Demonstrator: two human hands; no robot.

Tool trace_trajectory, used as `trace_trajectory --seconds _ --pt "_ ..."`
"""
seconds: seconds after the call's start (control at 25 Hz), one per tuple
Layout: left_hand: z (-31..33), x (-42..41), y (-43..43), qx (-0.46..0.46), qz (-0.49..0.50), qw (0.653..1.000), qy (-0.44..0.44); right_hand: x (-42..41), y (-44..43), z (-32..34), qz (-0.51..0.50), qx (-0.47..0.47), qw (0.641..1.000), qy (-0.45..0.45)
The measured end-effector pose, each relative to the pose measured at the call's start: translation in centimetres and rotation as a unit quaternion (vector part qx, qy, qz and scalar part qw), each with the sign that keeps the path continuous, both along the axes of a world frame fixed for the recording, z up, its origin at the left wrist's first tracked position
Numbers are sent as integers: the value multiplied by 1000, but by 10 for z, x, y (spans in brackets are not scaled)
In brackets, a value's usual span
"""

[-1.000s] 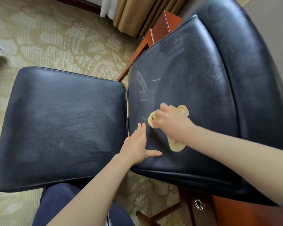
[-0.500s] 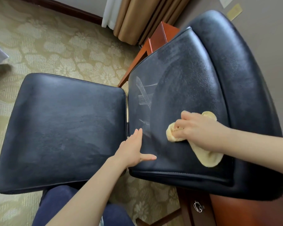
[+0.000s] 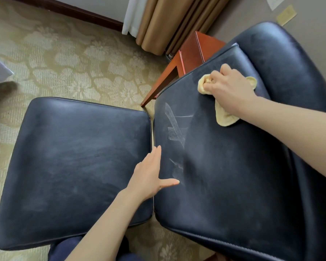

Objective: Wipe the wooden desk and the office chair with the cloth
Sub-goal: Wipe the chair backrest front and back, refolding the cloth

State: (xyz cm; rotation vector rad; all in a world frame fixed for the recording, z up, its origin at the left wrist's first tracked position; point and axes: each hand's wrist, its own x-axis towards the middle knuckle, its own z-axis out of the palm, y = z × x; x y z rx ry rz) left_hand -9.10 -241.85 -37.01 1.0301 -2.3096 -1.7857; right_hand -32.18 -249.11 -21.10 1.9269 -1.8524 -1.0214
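Here: one cloth (image 3: 225, 117); two hands (image 3: 149, 178) (image 3: 228, 87)

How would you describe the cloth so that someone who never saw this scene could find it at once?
Find the big dark leather chair back on the right of the picture. Near its upper end the right hand grips a small bunched cloth against it. It is the only pale yellow thing on the dark leather.

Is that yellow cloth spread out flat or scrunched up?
Scrunched: the right hand grips the cloth bunched, loose ends poking out beside it.
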Motion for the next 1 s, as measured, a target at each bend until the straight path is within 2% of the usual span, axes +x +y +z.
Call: trace_trajectory --seconds 0.2,0.36,0.52,0.72,0.84,1.0 --pt "-11 -9 -18 22 -7 1000 16 -6 -43 -27 17 -72 997 -34" --pt "-15 -13 -24 33 -7 999 9 3 -53 -53 3 -51 998 -21" --pt "-12 -6 -21 28 -23 999 -5 24 -37 -83 10 31 999 12" --pt "-5 13 -2 2 -45 998 -51 65 37 -114 66 186 980 -13" --pt "-2 19 9 -3 -56 996 -66 79 81 -107 87 232 967 -56" --pt "6 20 25 -1 -64 996 -67 88 122 -80 107 278 952 -66"
